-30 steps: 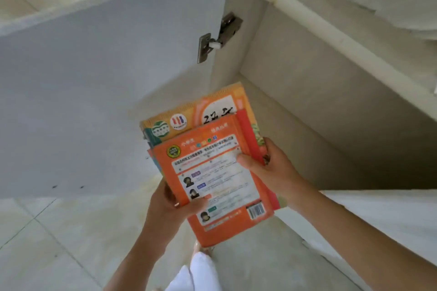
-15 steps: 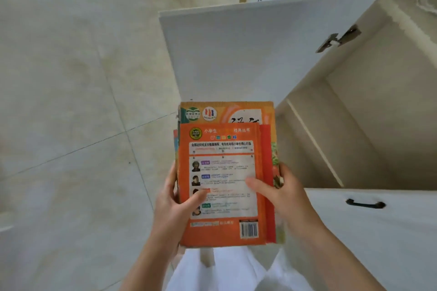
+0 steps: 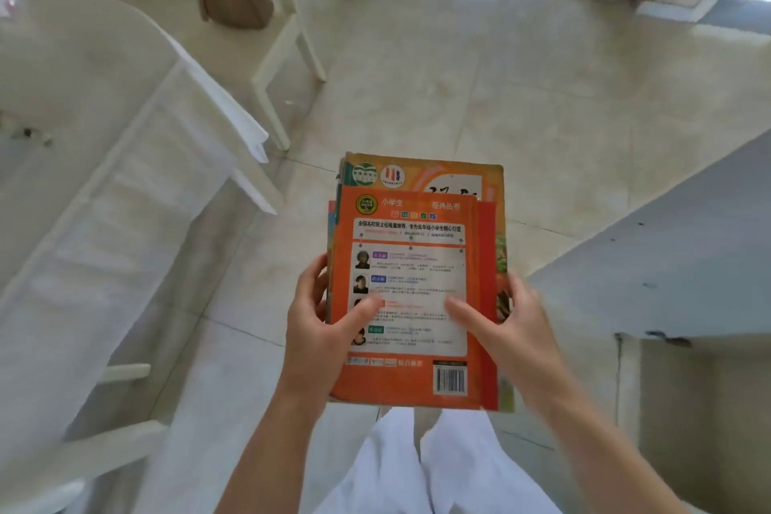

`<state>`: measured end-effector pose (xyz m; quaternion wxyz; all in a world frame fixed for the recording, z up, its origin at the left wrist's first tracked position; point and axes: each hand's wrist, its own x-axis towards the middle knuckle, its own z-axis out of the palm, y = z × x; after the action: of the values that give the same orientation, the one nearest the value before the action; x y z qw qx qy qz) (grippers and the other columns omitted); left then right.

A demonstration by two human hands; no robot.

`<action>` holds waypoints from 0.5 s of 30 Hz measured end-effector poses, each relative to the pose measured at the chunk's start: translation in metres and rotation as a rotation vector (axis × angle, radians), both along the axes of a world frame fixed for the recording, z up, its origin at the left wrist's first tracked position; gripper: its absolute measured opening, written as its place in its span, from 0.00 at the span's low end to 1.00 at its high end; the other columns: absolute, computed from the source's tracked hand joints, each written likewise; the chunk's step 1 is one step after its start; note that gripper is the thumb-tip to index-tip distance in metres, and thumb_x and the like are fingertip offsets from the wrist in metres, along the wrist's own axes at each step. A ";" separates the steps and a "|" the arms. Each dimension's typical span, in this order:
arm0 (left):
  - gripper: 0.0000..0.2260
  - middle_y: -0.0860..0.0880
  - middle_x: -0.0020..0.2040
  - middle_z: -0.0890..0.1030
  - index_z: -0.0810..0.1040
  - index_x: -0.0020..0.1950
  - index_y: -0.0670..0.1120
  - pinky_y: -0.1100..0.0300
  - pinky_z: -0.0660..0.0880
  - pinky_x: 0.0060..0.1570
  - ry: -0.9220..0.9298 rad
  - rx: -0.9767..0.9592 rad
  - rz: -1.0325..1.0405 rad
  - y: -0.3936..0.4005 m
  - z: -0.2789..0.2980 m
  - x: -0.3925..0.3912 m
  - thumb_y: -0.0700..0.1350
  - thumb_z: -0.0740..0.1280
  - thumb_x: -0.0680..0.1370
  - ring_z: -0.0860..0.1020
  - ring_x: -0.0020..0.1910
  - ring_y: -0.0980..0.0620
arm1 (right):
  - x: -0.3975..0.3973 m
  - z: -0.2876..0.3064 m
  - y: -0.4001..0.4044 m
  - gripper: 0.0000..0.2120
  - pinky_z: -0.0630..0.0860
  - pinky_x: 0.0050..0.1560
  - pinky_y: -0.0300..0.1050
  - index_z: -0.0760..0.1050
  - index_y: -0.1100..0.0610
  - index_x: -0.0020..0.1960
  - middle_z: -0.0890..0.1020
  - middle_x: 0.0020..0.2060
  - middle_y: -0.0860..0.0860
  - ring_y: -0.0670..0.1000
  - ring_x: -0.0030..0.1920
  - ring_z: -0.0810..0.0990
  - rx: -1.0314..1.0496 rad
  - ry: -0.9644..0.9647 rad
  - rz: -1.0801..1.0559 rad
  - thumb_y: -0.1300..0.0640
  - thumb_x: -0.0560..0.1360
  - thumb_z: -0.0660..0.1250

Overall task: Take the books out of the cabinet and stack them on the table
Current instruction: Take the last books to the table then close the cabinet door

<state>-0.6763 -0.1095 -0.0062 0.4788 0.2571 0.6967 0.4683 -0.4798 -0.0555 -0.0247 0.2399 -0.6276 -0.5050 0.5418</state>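
We are holding a small stack of orange paperback books (image 3: 411, 296) above the tiled floor, our left hand (image 3: 321, 321) and right hand (image 3: 507, 325) clamping its sides, thumbs pressing the top cover (lower fingers hidden). The uneven stack could be sliding apart before reaching the white table (image 3: 75, 67) ahead-left.

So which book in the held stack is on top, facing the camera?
The smaller orange book with the barcode and white text panel. Both thumbs press on it. The larger book beneath shows only its top edge, with round logos.
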 end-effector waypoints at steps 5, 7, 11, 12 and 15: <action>0.25 0.54 0.53 0.83 0.70 0.64 0.57 0.53 0.83 0.41 0.030 -0.016 0.261 -0.039 0.004 -0.053 0.45 0.75 0.71 0.84 0.47 0.52 | -0.077 0.010 0.012 0.39 0.83 0.46 0.53 0.67 0.40 0.65 0.75 0.58 0.48 0.51 0.55 0.81 0.033 -0.027 0.259 0.32 0.57 0.74; 0.24 0.55 0.52 0.83 0.71 0.64 0.56 0.55 0.83 0.40 0.044 -0.023 0.362 -0.046 0.002 -0.071 0.45 0.75 0.71 0.84 0.47 0.52 | -0.109 0.009 0.024 0.38 0.83 0.46 0.53 0.67 0.39 0.64 0.76 0.58 0.47 0.51 0.54 0.81 0.036 -0.012 0.370 0.32 0.57 0.74; 0.25 0.54 0.53 0.83 0.70 0.66 0.55 0.53 0.83 0.41 0.049 -0.053 0.523 -0.039 -0.002 -0.103 0.45 0.75 0.71 0.84 0.47 0.52 | -0.167 0.012 0.049 0.36 0.84 0.41 0.49 0.63 0.40 0.68 0.78 0.58 0.48 0.49 0.51 0.83 0.076 0.045 0.542 0.41 0.64 0.75; 0.26 0.54 0.53 0.83 0.70 0.66 0.55 0.53 0.83 0.40 0.061 -0.055 0.553 -0.034 -0.002 -0.111 0.45 0.75 0.72 0.84 0.47 0.53 | -0.178 0.013 0.057 0.39 0.84 0.42 0.50 0.60 0.38 0.70 0.77 0.59 0.47 0.49 0.52 0.83 0.104 0.055 0.567 0.42 0.65 0.75; 0.27 0.55 0.54 0.82 0.68 0.67 0.54 0.57 0.83 0.39 0.095 -0.082 0.663 -0.017 0.000 -0.135 0.46 0.75 0.71 0.84 0.47 0.53 | -0.214 0.020 0.086 0.41 0.83 0.48 0.53 0.53 0.30 0.71 0.75 0.61 0.42 0.47 0.57 0.80 0.144 0.123 0.693 0.45 0.67 0.74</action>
<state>-0.8116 -0.1263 -0.0065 0.2773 0.0186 0.7821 0.5578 -0.6936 0.0306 -0.0046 0.1155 -0.3666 -0.7095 0.5907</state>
